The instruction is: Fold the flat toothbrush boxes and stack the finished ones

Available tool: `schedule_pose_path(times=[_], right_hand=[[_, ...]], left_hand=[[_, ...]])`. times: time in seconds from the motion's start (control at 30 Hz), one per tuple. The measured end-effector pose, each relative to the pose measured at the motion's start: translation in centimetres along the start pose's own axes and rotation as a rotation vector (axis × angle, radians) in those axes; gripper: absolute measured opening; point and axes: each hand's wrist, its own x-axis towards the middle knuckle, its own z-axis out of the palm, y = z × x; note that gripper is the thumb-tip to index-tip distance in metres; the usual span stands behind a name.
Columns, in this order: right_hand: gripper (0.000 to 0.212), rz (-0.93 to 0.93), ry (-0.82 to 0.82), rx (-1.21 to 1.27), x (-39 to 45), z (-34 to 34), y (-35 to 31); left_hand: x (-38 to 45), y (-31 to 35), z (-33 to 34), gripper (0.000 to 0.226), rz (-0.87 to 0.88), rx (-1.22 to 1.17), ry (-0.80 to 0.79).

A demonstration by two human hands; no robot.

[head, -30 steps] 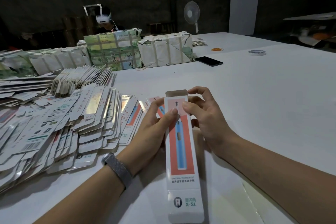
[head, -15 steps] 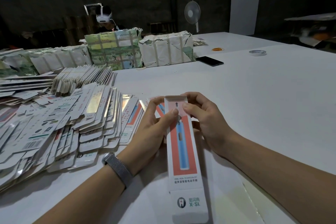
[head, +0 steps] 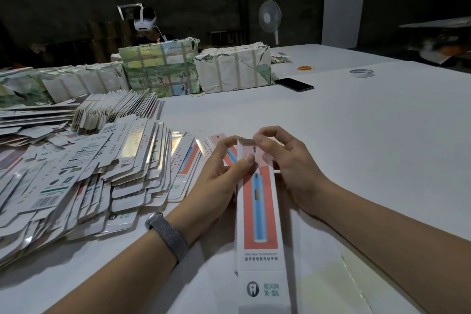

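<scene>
Head view: both hands hold one toothbrush box [head: 260,201] near the worktop's [head: 356,135] front edge. The left hand [head: 216,183] grips its side, thumb on the face; the right hand [head: 285,160] pinches the far end flap. Flat boxes [head: 84,173] are heaped along the left edge. A hurried tuck could crease the flap or leave it sprung open.

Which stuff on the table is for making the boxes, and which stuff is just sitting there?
For the job:
- toothbrush box, held by the left hand and right hand
- pile of flat boxes
- wrapped bundles

Just lying about:
- phone
- tape roll
- rubber bands
- fan
</scene>
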Motion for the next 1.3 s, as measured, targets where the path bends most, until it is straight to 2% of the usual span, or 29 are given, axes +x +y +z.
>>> schedule_pose_path(times=[0.1, 0.27, 0.67, 0.87, 1.0, 1.17, 1.3], right_hand=[[0.016, 0.008, 0.016, 0.012, 0.27, 0.02, 0.24], [0.027, 0.038, 0.026, 0.053, 0.47, -0.26, 0.49], [0.030, 0.081, 0.069, 0.082, 0.54, -0.40, 0.72], [0.008, 0.066, 0.041, 0.092, 0.61, -0.41, 0.90], [0.012, 0.058, 0.046, 0.064, 0.64, -0.33, 0.82], [0.031, 0.049, 0.054, 0.043, 0.65, -0.37, 0.66], [0.019, 0.027, 0.073, 0.039, 0.56, -0.06, 0.63]], left_hand=[[0.12, -0.01, -0.14, 0.035, -0.009, 0.034, 0.011], [0.24, -0.03, 0.09, 0.057, -0.029, 0.076, 0.029], [-0.12, 0.66, 0.50, 0.051, -0.016, 0.103, -0.008], [-0.25, 0.72, 0.50, 0.047, -0.011, 0.143, -0.014], [-0.28, 0.74, 0.50, 0.047, -0.017, 0.139, -0.011], [-0.32, 0.83, 0.44, 0.044, -0.040, 0.161, -0.021], [-0.35, 0.88, 0.36, 0.049, -0.037, 0.160, -0.027]])
